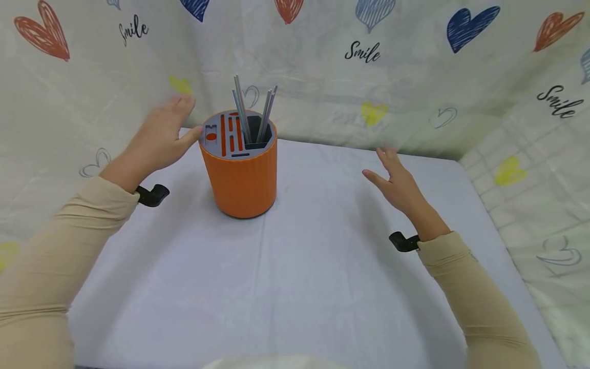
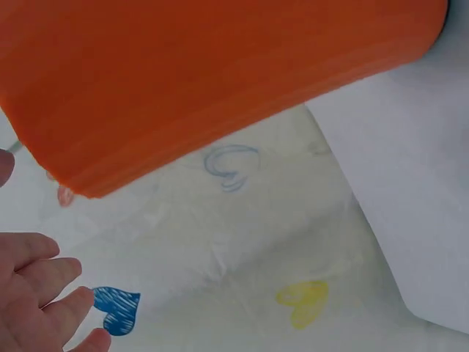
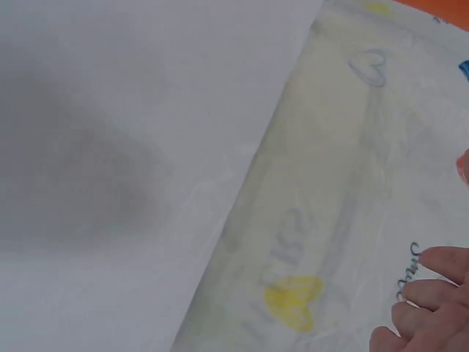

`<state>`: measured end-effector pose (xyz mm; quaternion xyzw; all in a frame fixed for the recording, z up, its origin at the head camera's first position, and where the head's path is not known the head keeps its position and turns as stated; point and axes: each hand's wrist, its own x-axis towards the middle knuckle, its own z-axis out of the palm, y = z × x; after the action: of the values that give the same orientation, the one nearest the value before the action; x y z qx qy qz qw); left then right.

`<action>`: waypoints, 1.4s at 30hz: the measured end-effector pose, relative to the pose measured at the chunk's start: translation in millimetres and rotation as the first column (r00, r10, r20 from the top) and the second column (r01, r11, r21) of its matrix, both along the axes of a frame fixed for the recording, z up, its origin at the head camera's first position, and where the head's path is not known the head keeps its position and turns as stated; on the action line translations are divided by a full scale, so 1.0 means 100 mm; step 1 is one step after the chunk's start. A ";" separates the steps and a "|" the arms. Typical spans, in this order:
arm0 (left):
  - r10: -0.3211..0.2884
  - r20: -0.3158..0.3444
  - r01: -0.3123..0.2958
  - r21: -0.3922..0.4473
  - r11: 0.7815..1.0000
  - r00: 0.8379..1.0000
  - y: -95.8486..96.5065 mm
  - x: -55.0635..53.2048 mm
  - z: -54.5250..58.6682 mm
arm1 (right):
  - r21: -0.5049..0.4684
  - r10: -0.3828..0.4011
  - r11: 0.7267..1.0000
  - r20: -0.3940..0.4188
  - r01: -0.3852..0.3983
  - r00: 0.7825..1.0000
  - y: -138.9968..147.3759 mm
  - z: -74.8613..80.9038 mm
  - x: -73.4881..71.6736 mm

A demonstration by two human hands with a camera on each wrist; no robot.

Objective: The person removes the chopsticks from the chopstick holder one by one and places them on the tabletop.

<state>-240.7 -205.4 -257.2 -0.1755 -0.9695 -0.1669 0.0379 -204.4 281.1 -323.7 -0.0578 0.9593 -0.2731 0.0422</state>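
Observation:
An orange round knife block (image 1: 241, 187) with a grey slotted top (image 1: 215, 146) stands upright left of centre, towards the back. From its dark square opening rise several thin metallic sticks (image 1: 267, 110), leaning apart in two groups. My left hand (image 1: 159, 136) is beside the block, fingers extended and thumb tip right at the top's left rim. Seen from the left wrist, the block's orange side (image 2: 183, 81) fills the upper part, with the fingers at lower left. Off to the right, my right hand (image 1: 398, 182) is held over the table with fingers spread, holding nothing.
A white cloth covers the table (image 1: 286, 287). Behind it and at the sides hangs a pale curtain (image 1: 318, 92) printed with hearts and "Smile". Each wrist wears a black camera mount, the left one (image 1: 153, 195) and the right one (image 1: 403, 242).

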 end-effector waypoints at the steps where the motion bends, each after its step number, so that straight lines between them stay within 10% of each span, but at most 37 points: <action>1: -0.015 0.004 0.015 -0.006 1.000 1.000 0.04 0.01 0.01 | -0.007 0.011 1.000 -0.002 -0.012 1.000 -0.05 0.03 -0.01; 15: -0.177 0.099 0.184 -0.071 0.980 0.979 0.35 0.04 0.00 | -0.028 0.188 0.981 -0.061 -0.190 0.980 -0.66 0.21 -0.10; 34: -0.175 0.119 0.190 -0.127 0.974 0.977 0.52 -0.01 -0.10 | -0.205 0.214 0.951 -0.100 -0.230 0.972 -1.10 0.40 -0.35; 42: -0.174 0.112 0.186 -0.106 0.977 0.978 0.52 0.01 -0.13 | -0.531 0.232 0.805 -0.132 -0.266 0.964 -1.45 0.44 -0.60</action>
<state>-240.2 -153.7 -269.9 -0.2560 -0.9582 -0.1219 -0.0372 -264.7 136.1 -280.0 -0.2010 0.8270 -0.5242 0.0304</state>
